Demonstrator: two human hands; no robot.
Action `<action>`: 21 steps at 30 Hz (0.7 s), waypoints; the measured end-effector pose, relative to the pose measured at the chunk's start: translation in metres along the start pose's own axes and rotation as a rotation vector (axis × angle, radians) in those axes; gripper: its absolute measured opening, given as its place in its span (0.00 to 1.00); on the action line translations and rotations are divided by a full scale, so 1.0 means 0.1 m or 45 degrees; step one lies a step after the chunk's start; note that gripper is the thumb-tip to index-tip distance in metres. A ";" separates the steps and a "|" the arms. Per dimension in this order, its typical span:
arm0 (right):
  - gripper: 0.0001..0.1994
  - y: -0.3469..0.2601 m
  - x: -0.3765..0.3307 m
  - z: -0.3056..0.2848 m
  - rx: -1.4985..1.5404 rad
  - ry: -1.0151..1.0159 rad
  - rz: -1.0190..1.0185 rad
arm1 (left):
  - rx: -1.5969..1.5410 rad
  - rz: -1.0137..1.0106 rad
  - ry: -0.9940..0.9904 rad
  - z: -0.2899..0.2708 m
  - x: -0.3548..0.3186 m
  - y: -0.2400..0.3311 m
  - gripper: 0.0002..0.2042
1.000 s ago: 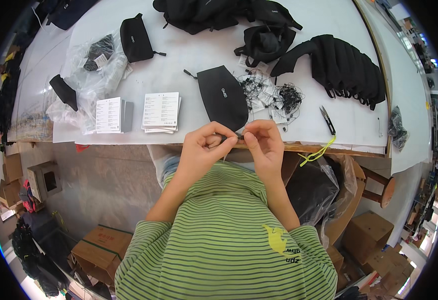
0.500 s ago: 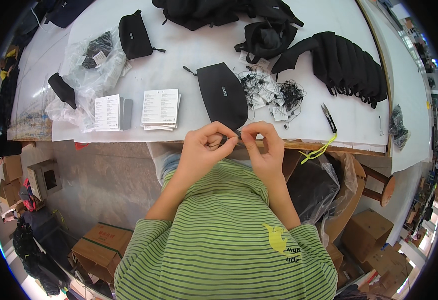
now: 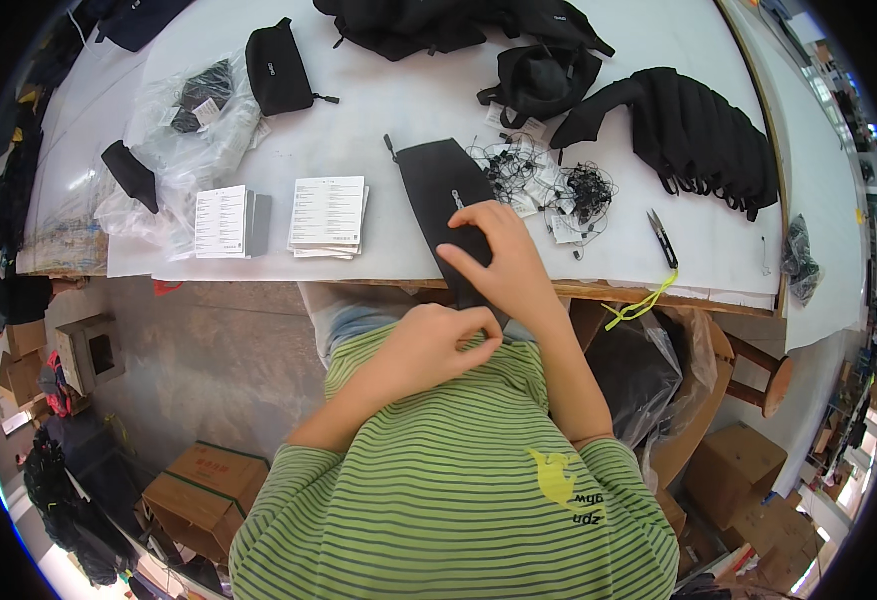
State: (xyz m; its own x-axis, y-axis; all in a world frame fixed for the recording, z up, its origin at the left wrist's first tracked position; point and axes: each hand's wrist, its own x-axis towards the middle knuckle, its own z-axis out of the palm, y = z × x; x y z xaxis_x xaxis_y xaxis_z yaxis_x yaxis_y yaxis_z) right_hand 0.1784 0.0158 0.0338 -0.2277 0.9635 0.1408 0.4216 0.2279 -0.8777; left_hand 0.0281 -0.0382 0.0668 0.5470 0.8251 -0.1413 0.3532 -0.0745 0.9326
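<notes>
A flat black zip pouch (image 3: 446, 187) lies over the table's front edge, its near end reaching down to my left hand (image 3: 432, 345). That hand is closed, with the thumb and forefinger curled at the pouch's near end; the exact grip is partly hidden. Over the middle of the pouch is my right hand (image 3: 504, 260), open, thumb and forefinger apart with nothing seen between them. A zip pull (image 3: 391, 148) sticks out at the pouch's far left corner. Just right of the pouch lies a tangle of black strings with white tags (image 3: 519, 175).
Two stacks of white printed cards, one left (image 3: 222, 222) and one nearer (image 3: 327, 215), stand by the front edge. Thread snips (image 3: 663, 240) with a yellow cord lie right. Beyond are a row of black pouches (image 3: 704, 140), another pouch (image 3: 279, 70) and a clear plastic bag (image 3: 184, 145).
The hands, which met at the pouch's near end, have parted. My right hand has opened and moved up over the pouch; my left has come lower. The pouch has slid toward me.
</notes>
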 end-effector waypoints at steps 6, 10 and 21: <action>0.14 0.12 -0.02 0.17 -0.473 0.011 -0.071 | 0.238 0.162 -0.122 0.10 -0.03 0.03 0.05; 0.06 0.05 -0.05 -0.01 -0.248 0.291 0.063 | 0.176 0.204 0.275 -0.10 0.12 -0.08 0.09; 0.05 -0.27 -0.18 -0.32 -0.138 0.213 0.010 | 0.901 0.449 0.613 -0.36 0.25 -0.30 0.16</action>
State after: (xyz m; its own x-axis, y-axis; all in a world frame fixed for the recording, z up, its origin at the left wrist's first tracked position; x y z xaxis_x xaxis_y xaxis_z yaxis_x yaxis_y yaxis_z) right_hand 0.1993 -0.0027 0.0697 -0.0788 0.9731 0.2164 0.5166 0.2255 -0.8260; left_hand 0.0044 0.0047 0.0474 0.3923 0.8218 0.4133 0.6944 -0.5592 0.4528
